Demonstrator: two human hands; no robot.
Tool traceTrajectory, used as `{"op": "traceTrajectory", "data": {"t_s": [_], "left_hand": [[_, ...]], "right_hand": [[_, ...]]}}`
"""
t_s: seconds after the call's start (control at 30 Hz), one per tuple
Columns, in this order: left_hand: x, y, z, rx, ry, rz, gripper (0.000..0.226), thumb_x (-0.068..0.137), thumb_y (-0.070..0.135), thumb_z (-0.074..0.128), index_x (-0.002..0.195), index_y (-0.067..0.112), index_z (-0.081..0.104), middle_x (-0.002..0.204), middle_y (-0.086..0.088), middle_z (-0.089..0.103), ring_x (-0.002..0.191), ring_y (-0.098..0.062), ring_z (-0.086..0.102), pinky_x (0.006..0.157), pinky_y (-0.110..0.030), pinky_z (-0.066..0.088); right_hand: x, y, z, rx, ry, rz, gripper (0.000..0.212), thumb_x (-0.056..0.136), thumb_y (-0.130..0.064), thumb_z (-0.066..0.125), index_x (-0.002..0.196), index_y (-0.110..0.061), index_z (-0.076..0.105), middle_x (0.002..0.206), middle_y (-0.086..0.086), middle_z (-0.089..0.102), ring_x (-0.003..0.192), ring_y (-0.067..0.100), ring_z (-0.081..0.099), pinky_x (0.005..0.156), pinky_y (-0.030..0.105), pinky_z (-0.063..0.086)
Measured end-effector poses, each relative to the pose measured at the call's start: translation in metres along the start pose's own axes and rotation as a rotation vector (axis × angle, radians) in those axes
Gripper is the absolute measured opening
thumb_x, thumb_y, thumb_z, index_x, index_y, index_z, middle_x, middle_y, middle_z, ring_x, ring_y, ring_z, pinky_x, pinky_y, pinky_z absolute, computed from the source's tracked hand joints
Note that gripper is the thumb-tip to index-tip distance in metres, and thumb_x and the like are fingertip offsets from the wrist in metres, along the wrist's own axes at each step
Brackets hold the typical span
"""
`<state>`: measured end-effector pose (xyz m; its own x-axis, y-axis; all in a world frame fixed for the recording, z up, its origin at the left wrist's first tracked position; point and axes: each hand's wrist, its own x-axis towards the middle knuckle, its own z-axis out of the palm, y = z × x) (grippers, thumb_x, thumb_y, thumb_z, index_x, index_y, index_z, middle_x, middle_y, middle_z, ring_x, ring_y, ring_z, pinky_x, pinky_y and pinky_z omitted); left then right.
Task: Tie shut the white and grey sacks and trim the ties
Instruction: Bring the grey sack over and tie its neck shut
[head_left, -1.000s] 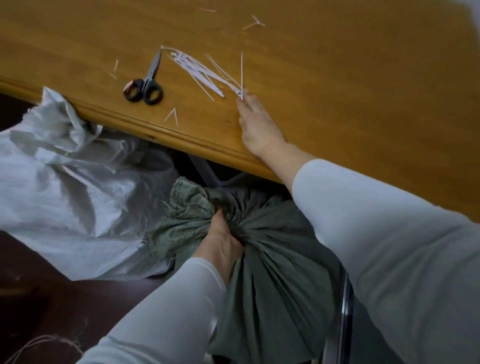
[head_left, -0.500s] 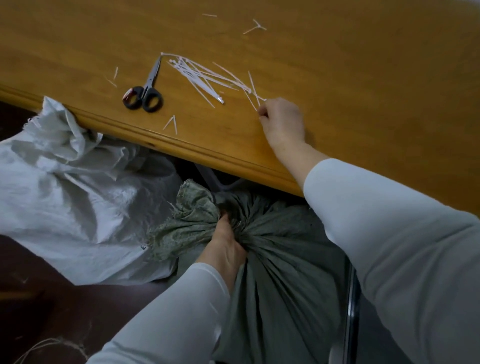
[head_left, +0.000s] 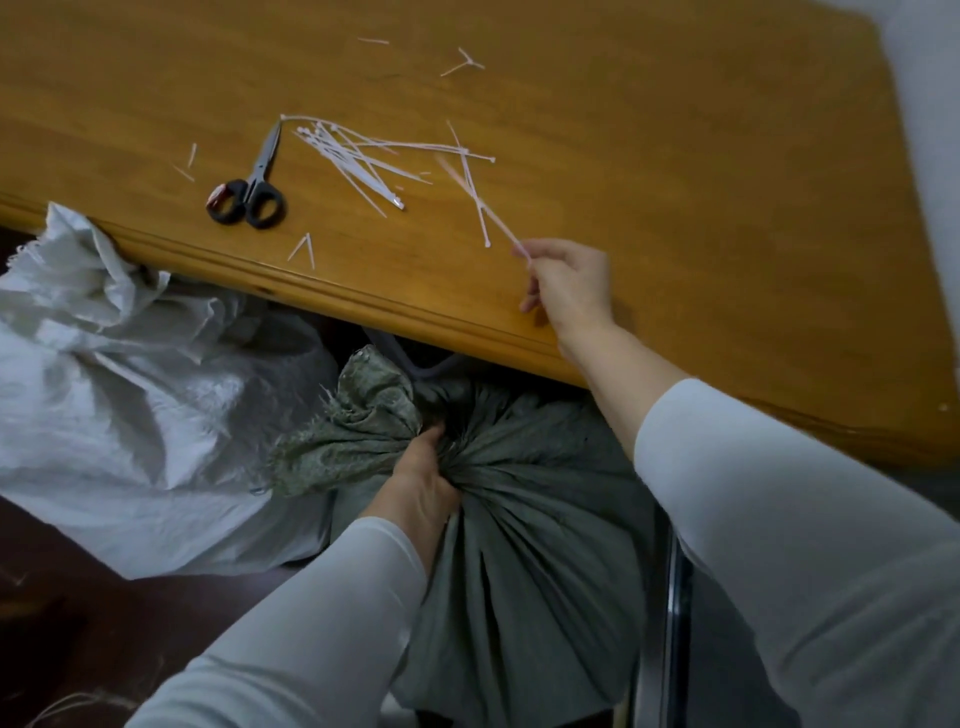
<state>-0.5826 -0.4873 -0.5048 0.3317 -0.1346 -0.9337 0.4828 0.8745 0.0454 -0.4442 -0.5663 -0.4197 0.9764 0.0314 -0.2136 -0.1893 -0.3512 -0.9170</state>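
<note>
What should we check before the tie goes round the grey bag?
1. Neck of the grey woven sack gripped by the left hand: ok.
2. One thin white plastic tie pinched in the right hand: ok.
3. Tie around the neck: not ok, it is above the wooden table.
4. The black-handled scissors lie close on the table: ok.
5. The white woven sack tied: cannot tell.

We're seeing wood worktop (head_left: 675, 156) carrying blk scissors (head_left: 254, 184), loose pile of white zip ties (head_left: 337, 148) & trimmed offcuts (head_left: 310, 249).
</note>
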Motion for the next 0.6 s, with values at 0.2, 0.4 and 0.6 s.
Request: {"op": "traceTrajectory", "data": {"t_s": [0.2,0.4,0.6], "left_hand": [[0.036,-0.015,-0.018,0.11,0.105,0.187,0.046,0.085,0.028,0.059,0.124,0.005,0.057,0.122,-0.016,0.062,0.095,-0.032,0.064,0.073,-0.044,0.055],[0.026,-0.047,-0.035,0.349,0.313,0.637,0.057,0.071,0.004,0.077,0.124,0.002,0.056,0.126,-0.013,0.06,0.114,-0.028,0.058,0.1,-0.047,0.047],[0.027,-0.069,-0.07,0.97,0.351,0.637,0.049,0.091,0.007,0.056,0.136,-0.003,0.039,0.137,-0.015,0.046,0.127,-0.03,0.045,0.103,-0.03,0.036]], "right_hand": [[-0.08,0.046,-0.01,0.005,-0.226,0.014,0.008,0.086,-0.014,0.065,0.081,-0.018,0.069,0.054,-0.007,0.059,0.042,0.006,0.054,0.053,0.029,0.049],[-0.1,0.111,-0.011,-0.096,-0.215,0.282,0.014,0.086,-0.009,0.062,0.074,-0.014,0.065,0.078,0.006,0.066,0.083,0.024,0.065,0.079,0.033,0.054],[-0.086,0.141,-0.025,-0.05,-0.098,0.41,0.021,0.087,0.002,0.058,0.106,0.006,0.067,0.107,0.022,0.067,0.1,0.027,0.062,0.098,0.033,0.046]]}}
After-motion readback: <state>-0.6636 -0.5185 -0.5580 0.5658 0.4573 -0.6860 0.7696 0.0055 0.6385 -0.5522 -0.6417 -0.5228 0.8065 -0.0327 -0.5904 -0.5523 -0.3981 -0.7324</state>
